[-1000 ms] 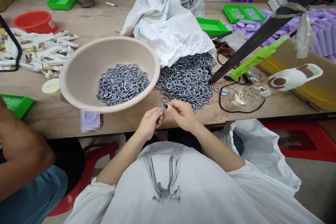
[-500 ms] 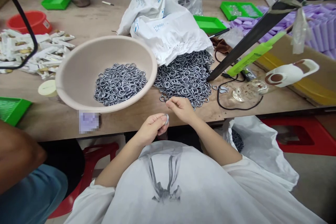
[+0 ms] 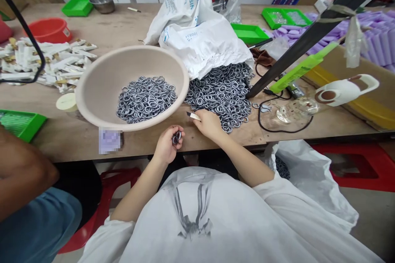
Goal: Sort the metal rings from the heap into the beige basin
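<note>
Dark grey rings (image 3: 177, 137) sit in my left hand (image 3: 166, 146), its fingers curled around them just in front of the basin. My right hand (image 3: 210, 124) grips a small knife (image 3: 194, 116) with a pale handle; its short dark blade points left. That hand is at the near edge of a heap of grey rings (image 3: 224, 94) on the table. The heap spreads from the mouth of a white printed sack (image 3: 206, 43). More rings (image 3: 146, 99) lie in the wide beige basin (image 3: 100, 76) to the left.
A slanted black post (image 3: 277, 57) stands right of the heap, by a cable and a bottle with a white lid (image 3: 342, 90). White pieces (image 3: 58, 63) pile up at left. Below the table edge hangs an open white sack (image 3: 311, 172). A co-worker's arm (image 3: 24, 168) is at left.
My left hand has moved left and turned, so the rings in it show. The knife in my right hand is now plainly visible. The view has shifted slightly.
</note>
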Demonstrator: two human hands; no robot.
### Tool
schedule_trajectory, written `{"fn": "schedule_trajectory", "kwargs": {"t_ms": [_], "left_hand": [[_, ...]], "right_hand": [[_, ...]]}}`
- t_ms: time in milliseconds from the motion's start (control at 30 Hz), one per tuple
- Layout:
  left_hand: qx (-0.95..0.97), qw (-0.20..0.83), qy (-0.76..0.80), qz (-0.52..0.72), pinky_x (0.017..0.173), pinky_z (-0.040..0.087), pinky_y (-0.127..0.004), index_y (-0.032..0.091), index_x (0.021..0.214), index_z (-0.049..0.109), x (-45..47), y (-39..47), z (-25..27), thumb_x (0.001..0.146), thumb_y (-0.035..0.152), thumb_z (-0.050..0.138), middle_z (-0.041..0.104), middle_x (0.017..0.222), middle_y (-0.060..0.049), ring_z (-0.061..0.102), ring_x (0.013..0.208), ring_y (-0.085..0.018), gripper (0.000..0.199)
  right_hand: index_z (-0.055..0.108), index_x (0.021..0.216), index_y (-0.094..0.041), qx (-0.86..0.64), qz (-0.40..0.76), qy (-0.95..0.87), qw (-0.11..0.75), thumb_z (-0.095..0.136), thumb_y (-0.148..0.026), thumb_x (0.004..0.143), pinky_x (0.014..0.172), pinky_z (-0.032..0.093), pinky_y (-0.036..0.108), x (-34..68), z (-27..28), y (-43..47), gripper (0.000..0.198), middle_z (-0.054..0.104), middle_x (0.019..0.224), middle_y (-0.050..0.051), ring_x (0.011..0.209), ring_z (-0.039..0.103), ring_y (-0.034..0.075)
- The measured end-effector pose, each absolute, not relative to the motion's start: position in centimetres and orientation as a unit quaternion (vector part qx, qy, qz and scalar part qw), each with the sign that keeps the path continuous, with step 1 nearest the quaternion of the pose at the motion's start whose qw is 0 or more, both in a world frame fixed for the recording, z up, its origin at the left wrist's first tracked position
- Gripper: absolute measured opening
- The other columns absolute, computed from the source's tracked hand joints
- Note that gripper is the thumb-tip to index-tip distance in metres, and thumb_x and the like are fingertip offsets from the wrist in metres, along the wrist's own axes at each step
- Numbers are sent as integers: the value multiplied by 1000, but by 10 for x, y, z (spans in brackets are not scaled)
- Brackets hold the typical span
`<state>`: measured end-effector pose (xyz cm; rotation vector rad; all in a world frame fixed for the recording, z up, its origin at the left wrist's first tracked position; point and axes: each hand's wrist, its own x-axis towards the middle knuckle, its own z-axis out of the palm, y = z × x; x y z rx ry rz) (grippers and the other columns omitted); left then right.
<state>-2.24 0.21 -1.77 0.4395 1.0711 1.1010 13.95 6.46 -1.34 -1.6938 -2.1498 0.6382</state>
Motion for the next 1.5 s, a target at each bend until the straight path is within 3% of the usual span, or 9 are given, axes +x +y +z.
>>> {"fn": "schedule_trajectory", "kwargs": {"t_ms": [167, 333, 433, 633, 933, 1100, 1200, 1367, 1500], "left_hand": [[278, 666, 461, 516, 38, 18, -16, 18, 82, 56, -4, 0, -22, 73, 63, 73, 43, 59, 7, 31, 45, -4, 49], [308, 678, 422, 518, 38, 17, -17, 19, 71, 47, 6, -3, -15, 75, 63, 72, 34, 52, 9, 23, 43, -4, 51], [316, 696, 410, 497, 38, 16, -17, 19, 68, 45, 5, -4, -7, 74, 63, 73, 31, 49, 9, 20, 41, -4, 52], [301, 720, 415, 468, 37, 19, -16, 19, 63, 44, 0, -7, 6, 78, 49, 68, 32, 47, 9, 22, 40, -4, 41], [265, 737, 416, 462, 37, 18, -15, 20, 63, 42, -1, -7, 11, 75, 35, 68, 30, 45, 10, 19, 39, -3, 32], [307, 775, 368, 413, 38, 20, -16, 18, 59, 44, -4, -16, 9, 79, 43, 68, 32, 46, 8, 21, 40, -3, 40], [293, 780, 360, 420, 38, 23, -17, 17, 60, 48, -9, -18, 7, 79, 43, 69, 34, 46, 8, 24, 39, -3, 39], [233, 756, 398, 465, 37, 31, -17, 15, 85, 63, -20, -9, -1, 74, 29, 67, 45, 50, 7, 35, 40, -6, 17], [183, 731, 439, 489, 35, 30, -17, 17, 94, 62, -25, -1, -12, 73, 24, 59, 57, 62, 3, 44, 42, -8, 23]], "right_hand": [[61, 84, -19, -421, 582, -571, 397, 60, -52, 87, 66, 47, 27, 130, -12, 33, 33, 63, 72, 0, 68, 57, 14], [61, 99, -22, -429, 527, -550, 486, 69, -48, 82, 77, 51, 29, 126, -11, 15, 33, 66, 88, 1, 79, 61, 15], [65, 107, -21, -402, 467, -641, 458, 66, -45, 87, 85, 50, 32, 134, -5, 21, 31, 70, 99, 4, 90, 64, 18], [64, 88, -18, -416, 353, -725, 421, 51, -52, 96, 67, 42, 27, 149, 7, 29, 37, 63, 76, 2, 70, 56, 14], [54, 68, -19, -401, 190, -849, 287, 39, -53, 100, 59, 28, 26, 154, 14, 12, 49, 55, 65, 1, 60, 46, 12], [61, 76, -20, -551, 198, -781, 215, 33, -50, 103, 62, 32, 26, 158, 3, 39, 49, 64, 69, 2, 66, 57, 15], [67, 96, -21, -623, 128, -761, 127, 42, -51, 101, 66, 37, 28, 154, -4, 58, 39, 73, 91, 7, 82, 66, 21], [66, 113, -17, -633, 67, -772, 2, 47, -36, 99, 73, 44, 33, 139, -11, 74, 31, 71, 113, 16, 94, 69, 27], [68, 100, -17, -628, 143, -760, 88, 48, -27, 96, 75, 44, 33, 140, -10, 75, 23, 72, 103, 13, 90, 67, 25]]}}
